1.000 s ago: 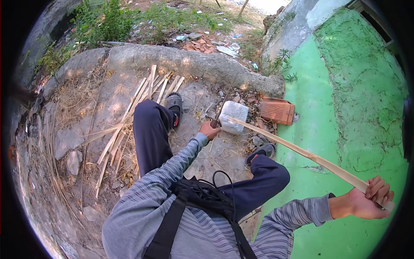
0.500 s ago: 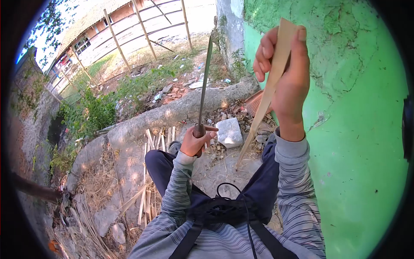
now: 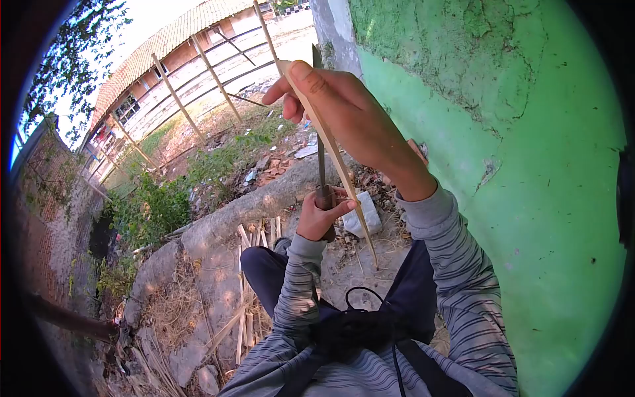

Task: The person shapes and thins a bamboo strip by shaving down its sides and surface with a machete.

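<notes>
In the head view, the white block [image 3: 371,217] is taken as landmark; a long knife [image 3: 322,159] is gripped just left of it by the left hand [image 3: 316,215], the fingers curled round the handle and the thumb stuck out to the right; its blade is pointed up and away. The pale strip [image 3: 339,161] is pinched near its upper end, above the block, by the thumb and fingers of the right hand [image 3: 337,109]; its slanting length is carried down across the block's front, its thin lower end hanging below; whether the blade or left thumb is touched by it cannot be told.

A cut could be suffered by the right hand if it were slid onto the blade, since the two are overlapped in view; the left thumb could be nicked by a splinter if the strip were drawn past it; the strip could be twisted loose if the pinch were slackened.

A black pouch [image 3: 360,334] is worn below the block, at the waist; its contents cannot be made out; more strips [image 3: 240,317] are piled loose on the ground left of the block; the green wall [image 3: 529,231] is seen to its right.
</notes>
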Demonstrator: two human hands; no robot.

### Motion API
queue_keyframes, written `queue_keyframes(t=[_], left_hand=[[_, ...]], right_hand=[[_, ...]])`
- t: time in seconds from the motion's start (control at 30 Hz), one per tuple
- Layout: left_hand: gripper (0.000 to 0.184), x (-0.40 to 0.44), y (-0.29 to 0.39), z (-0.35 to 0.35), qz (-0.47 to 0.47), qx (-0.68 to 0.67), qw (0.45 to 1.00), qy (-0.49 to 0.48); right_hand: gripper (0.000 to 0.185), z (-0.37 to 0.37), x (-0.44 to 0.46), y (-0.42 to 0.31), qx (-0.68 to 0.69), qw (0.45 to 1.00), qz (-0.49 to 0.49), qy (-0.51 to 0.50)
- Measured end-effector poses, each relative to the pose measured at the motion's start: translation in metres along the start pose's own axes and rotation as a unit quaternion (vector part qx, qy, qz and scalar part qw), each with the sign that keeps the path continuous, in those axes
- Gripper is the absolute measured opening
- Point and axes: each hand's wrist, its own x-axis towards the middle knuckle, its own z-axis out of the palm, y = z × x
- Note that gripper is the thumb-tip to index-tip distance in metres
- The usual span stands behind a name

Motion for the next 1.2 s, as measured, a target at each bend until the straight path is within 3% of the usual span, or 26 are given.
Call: queue_keyframes(t=[0.23,0.43,0.5,0.53,0.57,0.6,0.63,0.7,0.8,0.9,0.97,1.03,1.2], left_hand=[[0.035,-0.004,0.005,0.007,0.036,-0.002,0.999,0.003],[0.033,-0.003,-0.002,0.002,0.045,0.045,0.997,0.039],[0.033,-0.004,-0.001,0.002,0.052,0.051,0.996,0.043],[0.032,-0.007,0.002,0.003,0.019,0.055,0.997,0.048],[0.031,-0.009,0.004,0.004,-0.015,0.059,0.997,0.053],[0.029,-0.008,0.004,0.009,0.035,0.052,0.996,0.063],[0.029,-0.008,0.006,0.008,0.037,0.053,0.996,0.062],[0.029,-0.008,0.008,0.004,-0.01,0.062,0.998,0.008],[0.027,-0.004,0.002,0.009,0.009,-0.006,1.0,-0.014],[0.025,-0.008,0.011,0.01,0.008,0.057,0.998,-0.032],[0.027,-0.007,0.011,0.011,0.037,0.048,0.998,-0.026],[0.03,-0.011,0.028,0.015,-0.003,0.062,0.996,-0.061],[0.031,-0.011,0.024,0.023,0.029,0.014,0.998,-0.044]], right_hand=[[0.046,0.001,-0.002,0.002,-0.033,0.999,0.003,0.004],[0.041,-0.025,-0.026,0.016,0.003,0.991,0.013,0.13],[0.047,-0.034,-0.046,0.047,-0.022,0.975,0.093,0.203],[0.047,-0.038,-0.059,0.064,-0.022,0.975,0.092,0.201],[0.052,-0.039,-0.074,0.082,0.022,0.968,0.173,0.178],[0.058,-0.037,-0.086,0.095,0.064,0.953,0.252,0.154],[0.058,-0.032,-0.095,0.103,0.063,0.954,0.25,0.155],[0.062,-0.022,-0.11,0.112,0.177,0.908,0.369,0.092],[0.056,-0.012,-0.115,0.125,0.168,0.906,0.383,0.064],[0.059,-0.014,-0.11,0.133,0.152,0.924,0.349,-0.02],[0.055,-0.011,-0.112,0.135,0.181,0.927,0.328,-0.019],[0.051,-0.011,-0.111,0.128,0.151,0.93,0.335,-0.019],[0.053,-0.01,-0.124,0.111,0.209,0.933,0.291,-0.016]])
